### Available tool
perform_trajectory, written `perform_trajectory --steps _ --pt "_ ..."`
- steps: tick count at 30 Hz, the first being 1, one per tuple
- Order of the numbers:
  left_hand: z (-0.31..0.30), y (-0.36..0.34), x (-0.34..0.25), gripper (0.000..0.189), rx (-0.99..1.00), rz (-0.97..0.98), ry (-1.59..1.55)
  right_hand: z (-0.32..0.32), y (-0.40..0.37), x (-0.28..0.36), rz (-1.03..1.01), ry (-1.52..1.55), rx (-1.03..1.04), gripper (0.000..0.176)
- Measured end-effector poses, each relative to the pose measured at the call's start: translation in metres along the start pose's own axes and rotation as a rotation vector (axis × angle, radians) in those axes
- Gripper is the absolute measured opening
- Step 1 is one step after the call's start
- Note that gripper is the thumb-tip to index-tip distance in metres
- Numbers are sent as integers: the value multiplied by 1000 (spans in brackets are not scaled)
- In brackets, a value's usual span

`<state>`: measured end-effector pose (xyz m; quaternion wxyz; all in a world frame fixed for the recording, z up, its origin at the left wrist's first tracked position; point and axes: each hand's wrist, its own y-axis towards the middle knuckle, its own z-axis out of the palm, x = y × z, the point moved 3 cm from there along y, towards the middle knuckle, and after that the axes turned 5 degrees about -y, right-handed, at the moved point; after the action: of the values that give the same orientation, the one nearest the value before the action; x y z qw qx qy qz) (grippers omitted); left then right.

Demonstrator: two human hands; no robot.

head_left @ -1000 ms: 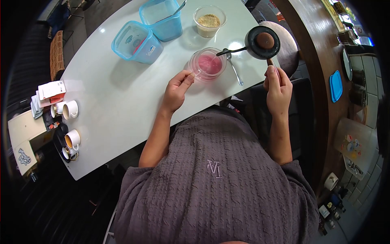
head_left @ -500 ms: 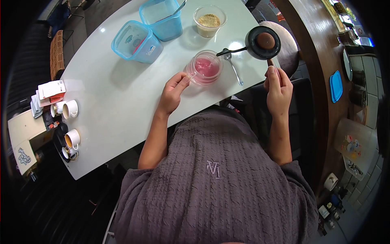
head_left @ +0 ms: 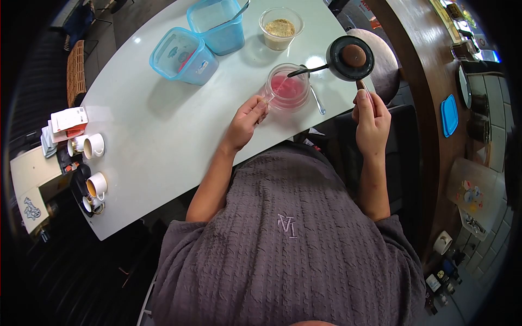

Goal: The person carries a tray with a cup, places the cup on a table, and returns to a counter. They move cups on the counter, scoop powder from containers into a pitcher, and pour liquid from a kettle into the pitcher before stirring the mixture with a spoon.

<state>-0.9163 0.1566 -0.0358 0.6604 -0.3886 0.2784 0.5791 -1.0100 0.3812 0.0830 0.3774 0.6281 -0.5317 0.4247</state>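
My left hand (head_left: 249, 120) is closed on the handle of a clear glass mug (head_left: 288, 99) with pink liquid in it, at the table's near edge. My right hand (head_left: 373, 119) grips the handle of a black gooseneck kettle (head_left: 338, 68) with a round brown knob on its lid. The kettle's thin spout points left, its tip above the mug's opening. A thin clear streak shows below that tip. Beside the mug lies a metal spoon (head_left: 317, 101), partly hidden by mug and spout.
Two light-blue plastic tubs (head_left: 202, 70) stand at the back, the rear one with a spoon handle sticking out. A clear cup (head_left: 281, 27) of yellowish crumbs stands behind the mug. White mugs (head_left: 95, 145) and papers sit at the far left. A blue lid (head_left: 449, 116) lies on the brown counter.
My left hand has moved the glass mug to the right, further under the spout, so it now covers part of the spoon. The kettle has shifted very slightly left.
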Motion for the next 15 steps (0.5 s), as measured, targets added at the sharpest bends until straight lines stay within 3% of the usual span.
perform_trajectory --steps 15 --pt "3 -11 -26 23 -186 214 307 -5 1 -1 1 -3 -5 29"
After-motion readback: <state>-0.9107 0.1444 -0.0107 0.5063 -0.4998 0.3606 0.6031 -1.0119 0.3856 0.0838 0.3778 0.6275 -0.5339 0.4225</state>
